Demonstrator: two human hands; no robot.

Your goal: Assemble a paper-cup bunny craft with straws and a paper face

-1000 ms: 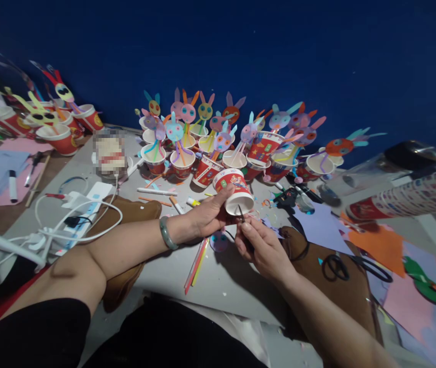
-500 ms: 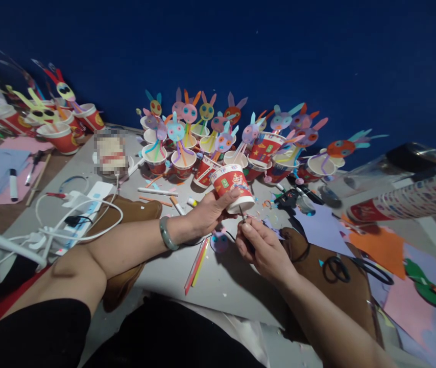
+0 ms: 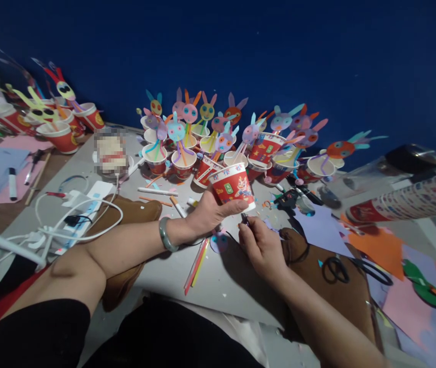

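A red paper cup [image 3: 231,186] with a white rim and a printed figure tilts in my left hand [image 3: 208,212], whose fingers and thumb are closed around its side near the base. Just below the cup's bottom edge, my right hand [image 3: 262,243] is shut on a thin dark tool [image 3: 244,219]. Only a short part of the tool shows, so its kind stays unclear. Under the hands lies a purple paper face [image 3: 218,241], partly hidden. Several coloured strips [image 3: 197,268] lie on the table close by.
Behind my hands stand several cups with paper rabbit heads [image 3: 175,132]. A stack of cups [image 3: 405,197] lies at right, near purple paper [image 3: 323,232], orange paper [image 3: 377,250] and black looped handles [image 3: 336,269]. At left are a power strip [image 3: 83,214] and white cables.
The cup has turned more upright, its base tipping out of view. The left thumb has shifted down towards the base, and the tool's tip no longer shows against the cup's bottom.
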